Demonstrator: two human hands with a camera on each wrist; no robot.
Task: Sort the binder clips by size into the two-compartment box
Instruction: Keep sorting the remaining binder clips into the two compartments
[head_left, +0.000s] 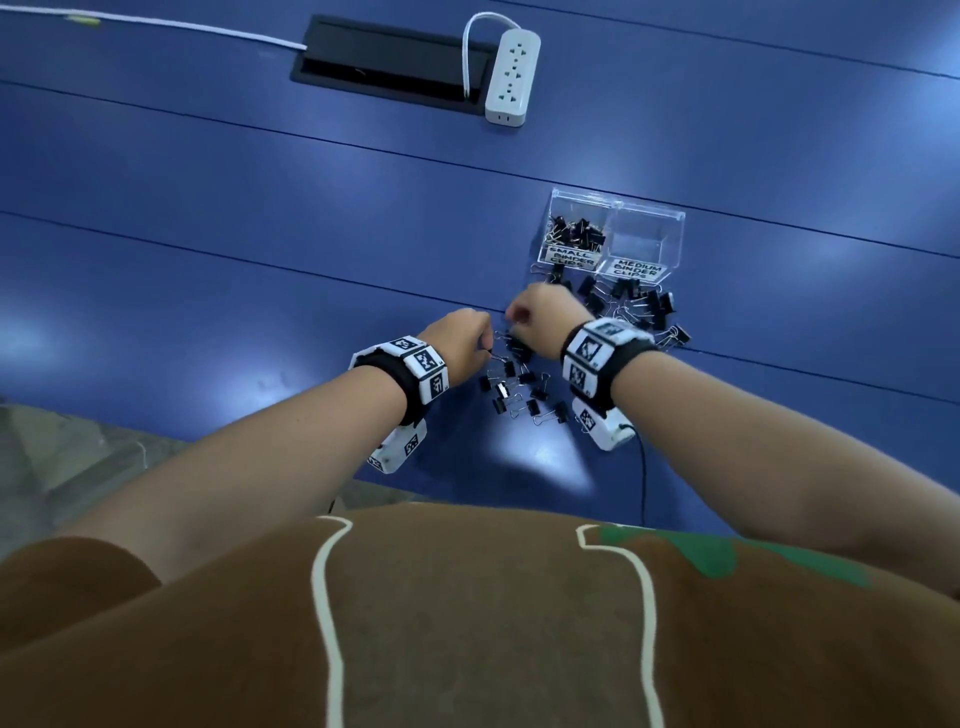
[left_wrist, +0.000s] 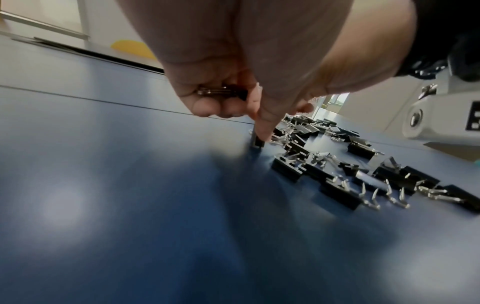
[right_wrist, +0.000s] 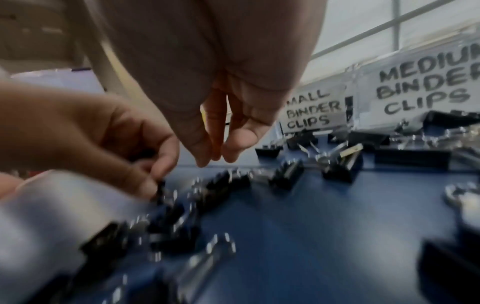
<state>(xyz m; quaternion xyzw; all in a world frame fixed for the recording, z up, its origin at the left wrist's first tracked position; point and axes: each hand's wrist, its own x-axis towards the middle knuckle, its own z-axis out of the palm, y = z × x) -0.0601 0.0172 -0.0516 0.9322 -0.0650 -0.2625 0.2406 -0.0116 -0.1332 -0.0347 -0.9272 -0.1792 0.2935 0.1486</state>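
Note:
A clear two-compartment box (head_left: 675, 218) stands on the blue table. Its "SMALL BINDER CLIPS" side (right_wrist: 313, 112) holds several black clips (head_left: 576, 231); the "MEDIUM BINDER CLIPS" side (head_left: 644, 244) looks empty. Loose black binder clips (head_left: 519, 395) lie scattered in front of the box and between my hands. My left hand (head_left: 485, 340) keeps small clips (left_wrist: 223, 91) tucked under its curled fingers, and its fingertips pinch another small clip (left_wrist: 257, 142) on the table. My right hand (right_wrist: 215, 156) hovers just right of it with fingers hanging down, nothing between them.
Bigger clips (head_left: 639, 304) are heaped right of my right hand, close to the box front. A white power strip (head_left: 511, 78) and a black cable hatch (head_left: 389, 60) lie far back. The table's near edge (head_left: 291, 470) runs by my left forearm.

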